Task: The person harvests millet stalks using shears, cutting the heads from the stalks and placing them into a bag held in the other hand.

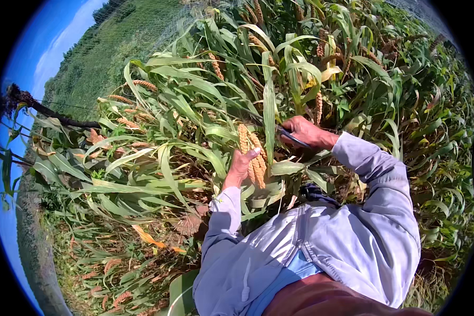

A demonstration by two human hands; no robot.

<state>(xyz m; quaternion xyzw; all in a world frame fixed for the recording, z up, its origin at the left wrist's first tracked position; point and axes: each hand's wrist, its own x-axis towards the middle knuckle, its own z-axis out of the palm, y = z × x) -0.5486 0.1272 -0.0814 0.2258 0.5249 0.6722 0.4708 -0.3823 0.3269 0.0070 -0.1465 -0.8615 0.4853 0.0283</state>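
Note:
My left hand (pixel 239 166) is closed around a few golden-brown millet heads (pixel 253 152), its thumb lying across them. The heads stand up out of the fist and also hang below it. Just to the right, my right hand (pixel 304 132) grips a pair of scissors (pixel 296 140) by dark loop handles. Leaves partly hide the blades, which point left toward the stems above the held heads. A long green leaf (pixel 269 110) stands upright between my two hands.
Dense millet plants surround me, with more ripe heads (pixel 216 67) drooping among the leaves. At the left a dark bare branch (pixel 58 115) sticks out. Behind the far plants hangs a fine net (pixel 137 39). Cut or fallen heads (pixel 122 298) lie among stalks at the lower left.

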